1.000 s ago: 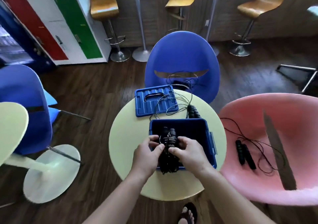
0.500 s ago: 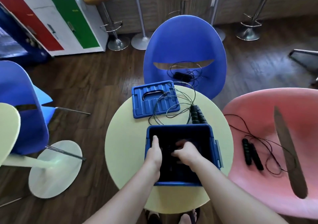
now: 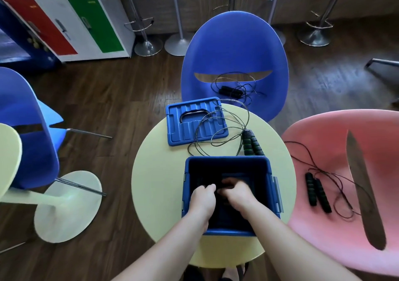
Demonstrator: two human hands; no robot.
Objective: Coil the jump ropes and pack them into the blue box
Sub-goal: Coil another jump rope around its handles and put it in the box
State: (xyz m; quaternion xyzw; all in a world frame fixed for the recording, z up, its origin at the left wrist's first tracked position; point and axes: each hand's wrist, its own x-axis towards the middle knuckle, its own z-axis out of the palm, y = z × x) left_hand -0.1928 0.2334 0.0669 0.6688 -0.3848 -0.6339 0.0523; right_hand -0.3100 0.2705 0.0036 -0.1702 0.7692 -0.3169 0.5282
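The open blue box [image 3: 228, 160] stands on the round pale yellow table [image 3: 159, 172]. Both my hands reach down into it. My left hand [image 3: 203, 200] and my right hand [image 3: 237, 194] have curled fingers around a dark coiled jump rope, which is barely visible against the dark bottom of the box. A loose jump rope with green-and-black handles [image 3: 252, 143] lies just behind the box, its cord looping over the blue lid [image 3: 190, 127].
Another uncoiled rope [image 3: 230, 91] lies on the blue chair behind the table. One more rope [image 3: 317, 192] lies on the pink chair to the right. A second blue chair [image 3: 28, 133] and a table base stand to the left.
My hands have lowered the coiled rope from above the box's front rim down into the box. My view has tilted downward and closer.
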